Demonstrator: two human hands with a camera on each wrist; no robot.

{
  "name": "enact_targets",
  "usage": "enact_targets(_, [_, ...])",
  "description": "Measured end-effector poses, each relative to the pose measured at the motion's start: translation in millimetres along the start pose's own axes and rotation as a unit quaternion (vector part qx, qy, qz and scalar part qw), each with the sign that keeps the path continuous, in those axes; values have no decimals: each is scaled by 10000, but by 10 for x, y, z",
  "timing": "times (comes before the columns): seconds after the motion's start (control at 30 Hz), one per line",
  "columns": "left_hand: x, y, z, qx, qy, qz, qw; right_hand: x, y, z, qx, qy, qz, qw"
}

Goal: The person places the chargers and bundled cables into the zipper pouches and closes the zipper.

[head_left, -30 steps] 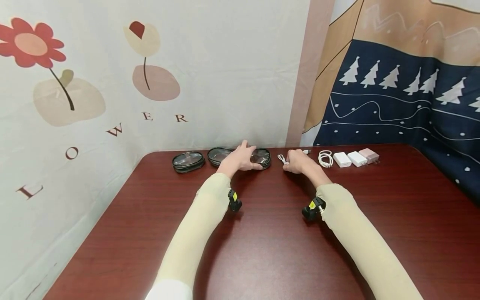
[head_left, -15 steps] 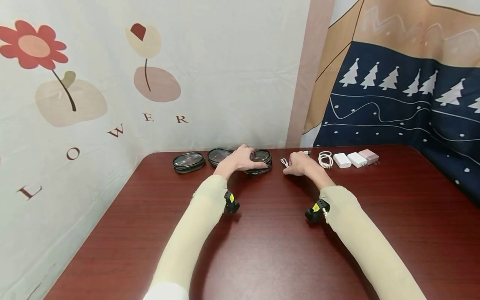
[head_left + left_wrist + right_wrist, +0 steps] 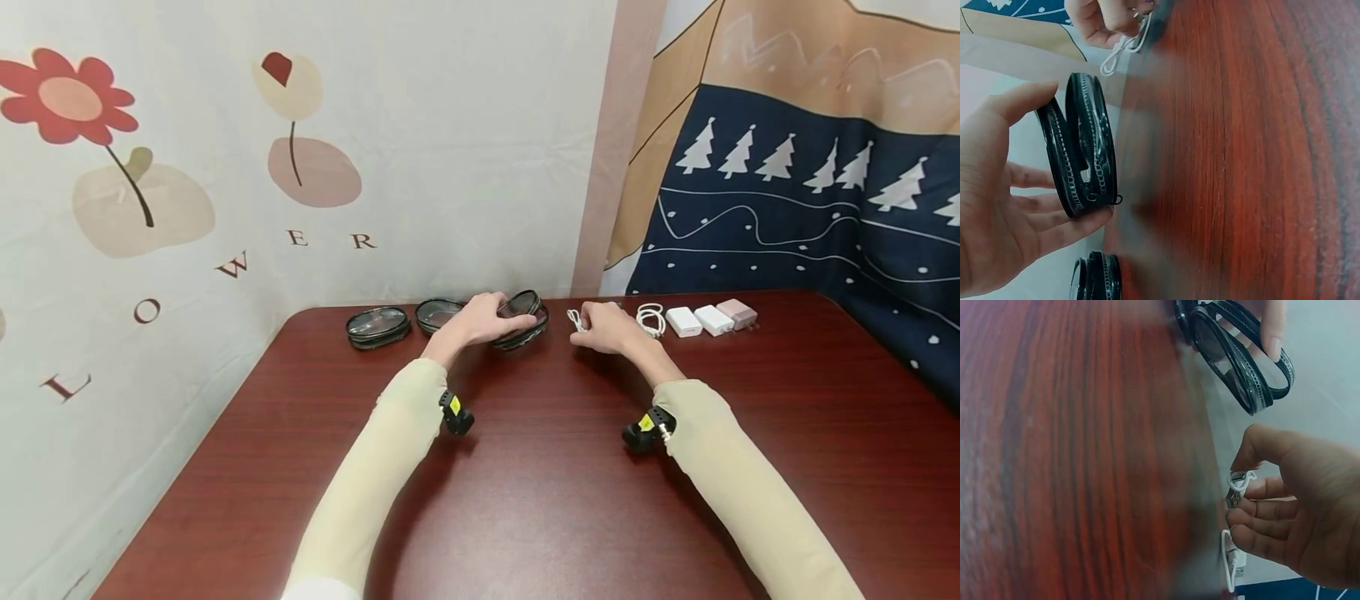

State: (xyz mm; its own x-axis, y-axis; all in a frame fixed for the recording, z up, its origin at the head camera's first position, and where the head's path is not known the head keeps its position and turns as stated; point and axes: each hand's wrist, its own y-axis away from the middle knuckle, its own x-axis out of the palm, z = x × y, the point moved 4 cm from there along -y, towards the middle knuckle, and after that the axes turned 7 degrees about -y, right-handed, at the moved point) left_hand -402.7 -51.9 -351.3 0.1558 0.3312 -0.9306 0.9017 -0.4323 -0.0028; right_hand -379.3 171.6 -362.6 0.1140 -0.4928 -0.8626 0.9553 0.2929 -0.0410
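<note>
Along the table (image 3: 525, 500), clear-topped cases (image 3: 378, 327), one case (image 3: 1102, 144) gaping

Bench (image 3: 525, 483): red-brown, wood-grained, rounded far corners, soft sheen.
Left backdrop (image 3: 465, 125): pale, printed flowers (image 3: 71, 98), letters (image 3: 363, 241).
Right backdrop (image 3: 802, 221): navy below tan, white trees (image 3: 777, 158), folds.

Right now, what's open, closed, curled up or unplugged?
Black oval clear-plastic pouch in left hand: open.
Far-left black oval pouch: looks closed.
Middle black pouch: partly hidden, unclear.
White cable in right hand: looped.
Other white cable: coiled.
White block chargers: unplugged.
Pink block charger: unplugged.
</note>
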Motion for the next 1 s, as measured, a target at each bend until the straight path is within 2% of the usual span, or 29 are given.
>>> enact_targets(0.4, [-70,159,-95,-309,333,-561,9974,-204,157,122,-518,-456,-590,9959])
enact_targets(0.6, [-85,265,-156,-443,611,-820,9938,-288,252,217,-845,-711,-879,9900])
enact_targets(0.8, [-142,382,-276,-320,769,-1081,9906,-347,333,293,-1136,-890,-1149,9828])
enact_targets(1.0, [-164,497,-372,-248,878,-1095,9898,-406,415,374,-1253,-1071,-1238,9785])
